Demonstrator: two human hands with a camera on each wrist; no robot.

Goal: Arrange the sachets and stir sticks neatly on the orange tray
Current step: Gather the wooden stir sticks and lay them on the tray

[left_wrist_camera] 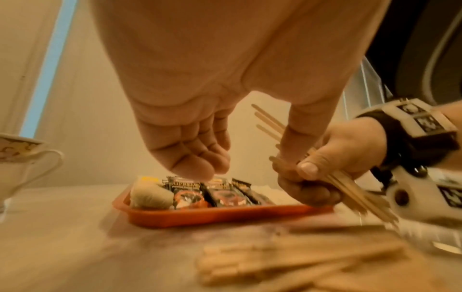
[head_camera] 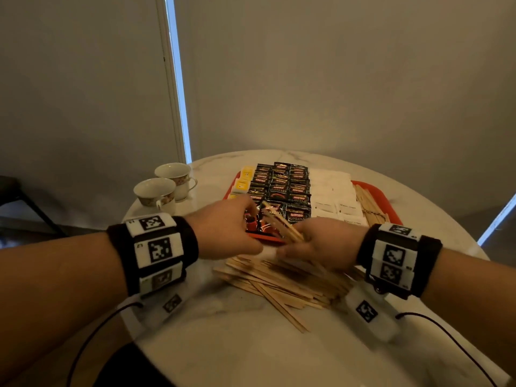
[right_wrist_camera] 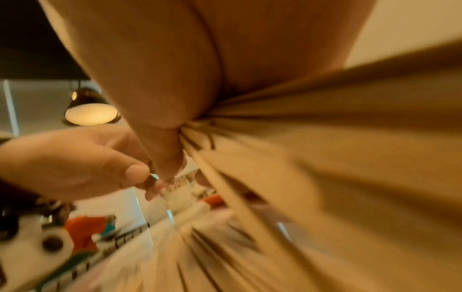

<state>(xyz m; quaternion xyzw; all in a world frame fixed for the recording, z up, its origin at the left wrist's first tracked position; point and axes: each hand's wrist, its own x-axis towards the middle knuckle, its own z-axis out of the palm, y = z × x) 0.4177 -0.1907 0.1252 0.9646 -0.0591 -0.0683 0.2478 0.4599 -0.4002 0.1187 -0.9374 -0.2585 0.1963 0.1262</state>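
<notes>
A bundle of stir sticks (left_wrist_camera: 332,175) is pinched in the right hand (head_camera: 321,244) near the orange tray (left_wrist_camera: 215,214), probably for squaring. The left hand (head_camera: 223,233) is curled alongside, apparently empty. More sticks (head_camera: 282,286) are piled nearer, off the tray.

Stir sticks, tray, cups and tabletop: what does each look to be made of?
Stir sticks: pale, matt, flat strips, most likely unfinished wood. Orange tray: evenly coloured with a smooth rolled rim, probably moulded plastic. Teacups: glossy white with a patterned band, likely glazed porcelain or ceramic. Table: white, grey-veined and shiny, marble or a marble-look surface; the pictures cannot tell which.
</notes>
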